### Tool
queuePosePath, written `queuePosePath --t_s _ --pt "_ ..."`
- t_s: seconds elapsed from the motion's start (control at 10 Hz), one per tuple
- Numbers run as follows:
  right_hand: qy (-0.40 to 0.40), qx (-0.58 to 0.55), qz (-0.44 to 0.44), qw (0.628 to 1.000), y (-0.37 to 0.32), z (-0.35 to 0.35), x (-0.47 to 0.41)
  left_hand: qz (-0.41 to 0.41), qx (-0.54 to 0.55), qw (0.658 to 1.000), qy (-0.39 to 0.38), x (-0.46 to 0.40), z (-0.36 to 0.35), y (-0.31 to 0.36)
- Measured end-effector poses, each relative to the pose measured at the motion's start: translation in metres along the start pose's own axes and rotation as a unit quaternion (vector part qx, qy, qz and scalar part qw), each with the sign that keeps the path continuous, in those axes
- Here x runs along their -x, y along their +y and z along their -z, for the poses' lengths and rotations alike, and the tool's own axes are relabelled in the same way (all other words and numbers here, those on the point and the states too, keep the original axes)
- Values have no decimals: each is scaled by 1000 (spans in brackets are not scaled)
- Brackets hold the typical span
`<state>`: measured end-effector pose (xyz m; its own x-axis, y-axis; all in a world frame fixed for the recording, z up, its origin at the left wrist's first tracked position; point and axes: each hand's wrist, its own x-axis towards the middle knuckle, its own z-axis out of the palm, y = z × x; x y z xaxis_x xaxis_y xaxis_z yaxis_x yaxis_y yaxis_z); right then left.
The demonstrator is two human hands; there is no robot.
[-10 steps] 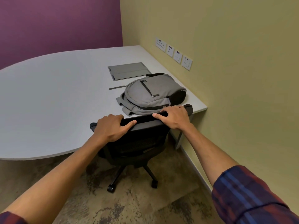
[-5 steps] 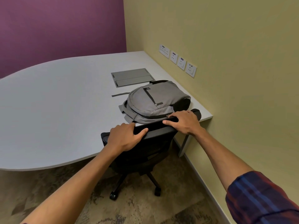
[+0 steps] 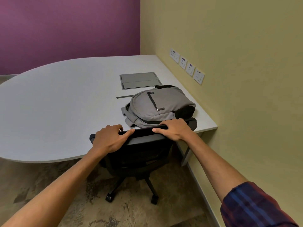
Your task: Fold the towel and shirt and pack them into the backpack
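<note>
A grey backpack [image 3: 157,106] lies flat and zipped on the white table [image 3: 65,99], near its right front corner. A black office chair [image 3: 139,154] stands in front of it, its backrest against the table edge. My left hand [image 3: 109,138] grips the left part of the backrest's top rim, thumb along the front. On the right part of that rim my right hand [image 3: 174,129] holds on in the same way. No towel or shirt shows in this view.
A grey flap panel [image 3: 139,80] is set into the table behind the backpack. Several wall sockets [image 3: 186,65] line the yellow wall at the right. A table leg [image 3: 186,154] stands by that wall. Patterned carpet [image 3: 82,194] covers the floor.
The chair has rolled forward toward the table with both hands on its backrest. The view has lifted, so the table and backpack sit lower in the frame.
</note>
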<state>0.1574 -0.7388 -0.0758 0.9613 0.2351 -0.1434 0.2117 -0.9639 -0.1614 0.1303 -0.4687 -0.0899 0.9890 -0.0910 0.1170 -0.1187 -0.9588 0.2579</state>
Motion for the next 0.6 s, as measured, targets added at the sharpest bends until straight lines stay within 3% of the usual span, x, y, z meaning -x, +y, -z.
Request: queuePosePath --t_s 0.5,0.6 --pt "31 -41 24 998 7 -1 -2 39 6 999 16 8 4 6" --pt "64 -77 32 994 7 12 -3 35 23 998 53 4 13 12"
